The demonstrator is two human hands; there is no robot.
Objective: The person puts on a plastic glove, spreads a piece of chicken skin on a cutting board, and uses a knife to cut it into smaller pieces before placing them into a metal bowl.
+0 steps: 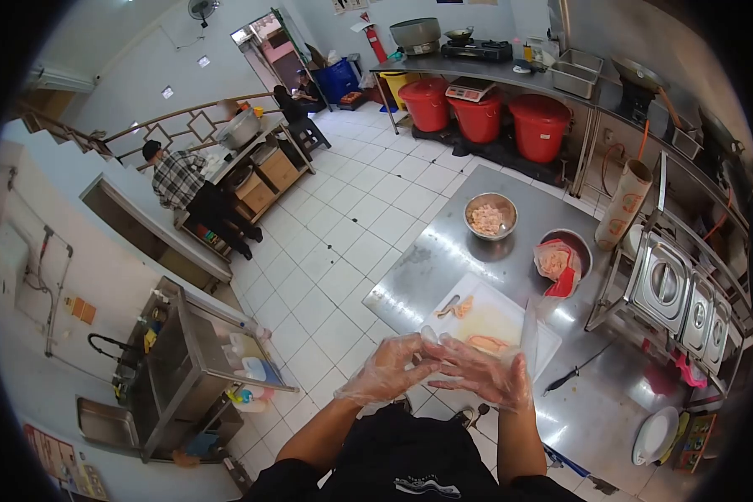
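Both hands wear clear plastic gloves and are raised in front of a white cutting board [537,338]. My left hand [391,366] has its fingers bent toward the other hand, and their fingertips meet or overlap. My right hand [489,372] is spread, with no object visible in it. On the board lie a piece of pale raw meat [486,343] just beyond my right hand and some scraps [458,308] near the board's handle slot. A thin dark-handled tool [563,381] rests on the steel table [418,272] to the right of the board.
Beyond the board stand a metal bowl of cut meat [487,219] and a bowl with a bag of meat [558,259]. Lidded steel pans [663,280] and a white plate [656,435] are at the right. Another person [184,186] stands at a far table.
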